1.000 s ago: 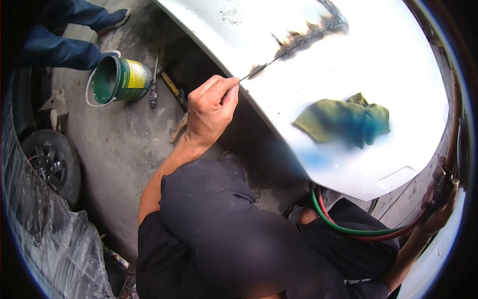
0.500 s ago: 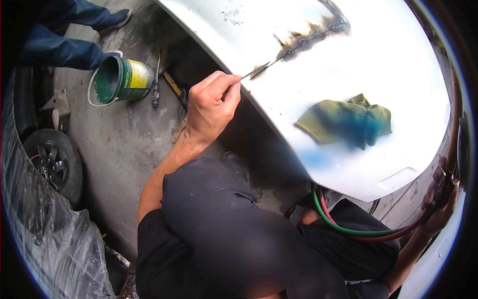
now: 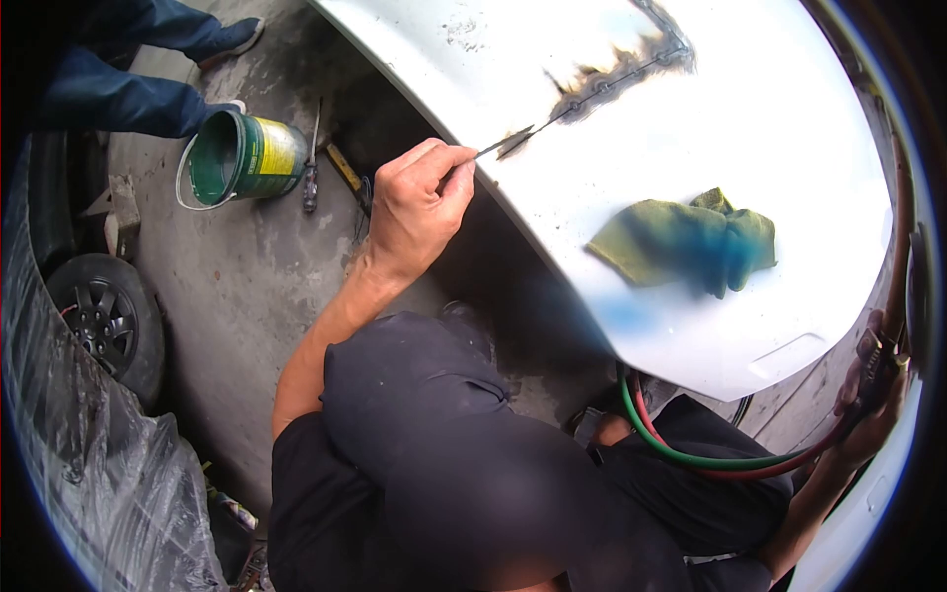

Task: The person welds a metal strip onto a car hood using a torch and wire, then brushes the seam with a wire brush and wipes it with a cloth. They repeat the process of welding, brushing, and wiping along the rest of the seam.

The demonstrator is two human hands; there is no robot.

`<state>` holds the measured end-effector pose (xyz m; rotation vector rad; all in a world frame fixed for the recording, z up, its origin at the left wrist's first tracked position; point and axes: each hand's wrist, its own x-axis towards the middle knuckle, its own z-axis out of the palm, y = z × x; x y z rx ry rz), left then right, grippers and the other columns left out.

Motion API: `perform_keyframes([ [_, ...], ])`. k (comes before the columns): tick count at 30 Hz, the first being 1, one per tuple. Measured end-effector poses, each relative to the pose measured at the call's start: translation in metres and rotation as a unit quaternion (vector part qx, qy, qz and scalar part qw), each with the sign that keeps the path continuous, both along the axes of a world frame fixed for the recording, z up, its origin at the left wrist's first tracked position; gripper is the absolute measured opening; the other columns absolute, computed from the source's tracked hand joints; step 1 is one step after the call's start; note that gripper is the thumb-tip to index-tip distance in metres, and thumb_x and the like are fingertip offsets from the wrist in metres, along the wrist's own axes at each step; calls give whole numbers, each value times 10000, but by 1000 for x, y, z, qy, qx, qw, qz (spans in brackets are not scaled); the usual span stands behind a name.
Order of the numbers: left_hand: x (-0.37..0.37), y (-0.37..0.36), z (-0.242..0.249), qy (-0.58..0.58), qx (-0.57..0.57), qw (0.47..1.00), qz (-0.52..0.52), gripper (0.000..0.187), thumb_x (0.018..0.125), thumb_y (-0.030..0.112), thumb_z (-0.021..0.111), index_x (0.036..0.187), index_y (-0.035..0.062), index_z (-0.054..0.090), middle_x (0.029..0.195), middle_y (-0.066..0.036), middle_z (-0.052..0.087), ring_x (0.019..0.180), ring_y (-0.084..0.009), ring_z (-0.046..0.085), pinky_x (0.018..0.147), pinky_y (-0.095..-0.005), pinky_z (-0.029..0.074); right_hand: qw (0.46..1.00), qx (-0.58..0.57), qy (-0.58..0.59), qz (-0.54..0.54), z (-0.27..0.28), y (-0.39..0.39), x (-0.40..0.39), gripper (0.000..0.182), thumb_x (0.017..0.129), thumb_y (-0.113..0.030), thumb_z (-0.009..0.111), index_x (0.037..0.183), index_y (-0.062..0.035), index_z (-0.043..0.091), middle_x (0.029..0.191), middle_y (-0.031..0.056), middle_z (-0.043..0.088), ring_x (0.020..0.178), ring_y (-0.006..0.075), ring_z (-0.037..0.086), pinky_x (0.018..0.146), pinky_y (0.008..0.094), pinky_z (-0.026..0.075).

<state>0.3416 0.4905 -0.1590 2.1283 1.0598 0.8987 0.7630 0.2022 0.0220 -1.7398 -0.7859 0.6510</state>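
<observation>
My left hand is closed in a pinch on a thin metal rod. The rod reaches over the edge of a white car body panel to a scorched seam, which has dark, browned edges and several round spots. At the far right, my right hand is wrapped round a gas torch handle with a brass-coloured fitting. Green and red hoses run from it beneath the panel's lower corner. The torch's tip is hard to make out at the dark frame edge.
A crumpled green cloth lies on the panel. On the concrete floor are a green bucket, a screwdriver and a wheel. Another person's legs show upper left. Plastic sheeting hangs lower left.
Hardly anything differs. My left hand and the rod have shifted very slightly; my right hand stays in place on the torch.
</observation>
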Motion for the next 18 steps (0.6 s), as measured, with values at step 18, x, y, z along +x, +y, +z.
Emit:
perform_keyframes([
  [18,1,-5,-4,-6,22,999,-27,106,875,-59,702,975,-41,730,770,-96,662,602,-158,600,540,-279,461,999,7,-48,4,-6,-5,8,660,1098,-461,347,1351,117,543,1402,298,595,473,62,523,372,167,397],
])
